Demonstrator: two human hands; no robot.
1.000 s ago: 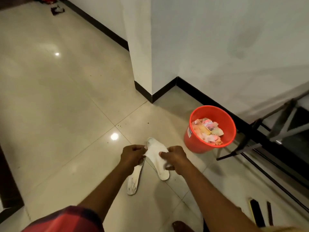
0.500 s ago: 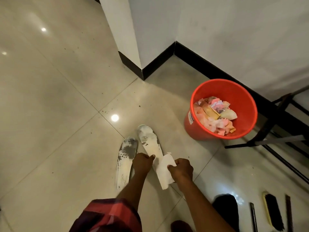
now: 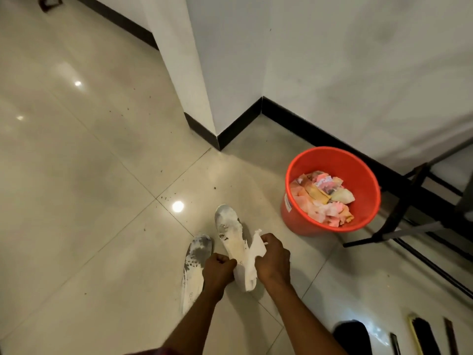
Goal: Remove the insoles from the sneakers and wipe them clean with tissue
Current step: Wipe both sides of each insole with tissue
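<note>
The right hand (image 3: 272, 257) fingers pinched a white paper tissue (image 3: 252, 254); the left hand (image 3: 218, 271) fingers curled round a dirty white insole (image 3: 230, 233).

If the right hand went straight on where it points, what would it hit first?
Probably the insole nearer the red bucket, just beyond the right hand and its tissue; depth unclear.
</note>
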